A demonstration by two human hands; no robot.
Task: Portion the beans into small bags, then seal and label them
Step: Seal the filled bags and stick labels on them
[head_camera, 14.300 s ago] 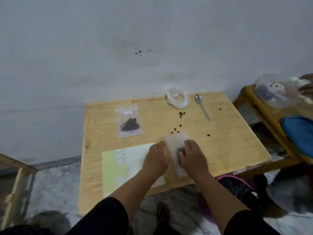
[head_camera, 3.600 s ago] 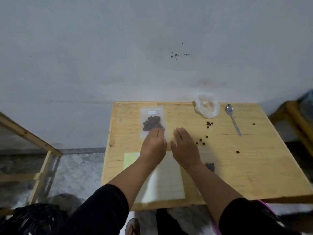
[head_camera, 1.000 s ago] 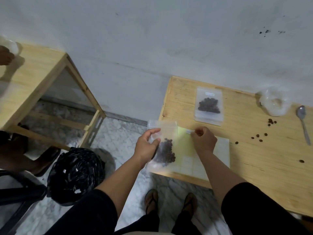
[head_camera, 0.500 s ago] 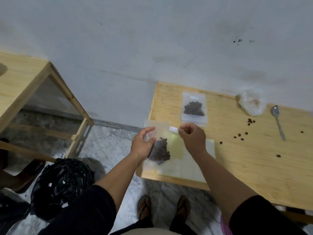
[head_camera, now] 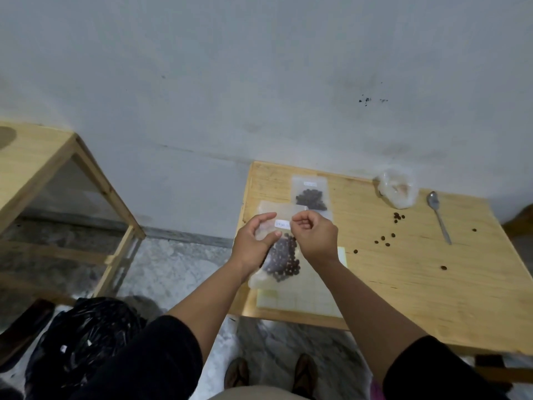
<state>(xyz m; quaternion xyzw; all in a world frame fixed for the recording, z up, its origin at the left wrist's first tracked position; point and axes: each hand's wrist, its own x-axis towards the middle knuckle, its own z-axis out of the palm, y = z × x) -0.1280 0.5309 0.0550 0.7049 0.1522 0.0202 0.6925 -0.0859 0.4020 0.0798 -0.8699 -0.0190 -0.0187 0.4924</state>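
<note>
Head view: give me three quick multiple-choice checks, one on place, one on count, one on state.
1. Where does the spoon lie?
A. on the table's far right
B. in the black bag
C. on the sticker sheet

2. How many small bags holding beans show?
A. one
B. two
C. four

3. What does the right hand do?
A. rests flat
B. grips the spoon
C. pinches a white label

Answers: 1 A, it lies beside the crumpled plastic bag. 2 B, one flat on the table, one held by the left hand. 3 C, the label sits at its fingertips.
</note>
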